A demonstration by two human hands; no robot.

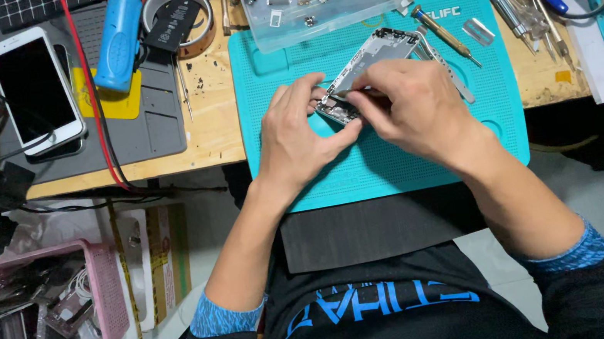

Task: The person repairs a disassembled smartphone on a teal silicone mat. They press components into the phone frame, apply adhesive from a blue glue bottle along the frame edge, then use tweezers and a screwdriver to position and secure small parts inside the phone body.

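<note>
Teal silicone work mat [394,157]: left hand [301,134] clamps opened silver phone chassis [369,59]; right hand [414,108] pinches, contents unclear. Slippage risks damaging exposed internals.

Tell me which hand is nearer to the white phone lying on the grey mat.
Left. The left hand steadies the opened phone on the teal mat, on the side toward the white phone. The right hand works farther right, beyond it.

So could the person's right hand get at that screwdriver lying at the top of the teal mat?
Probably yes. The right hand is busy at the opened phone, but the screwdriver lies uncovered on the teal mat just beyond it, with nothing between them.
</note>
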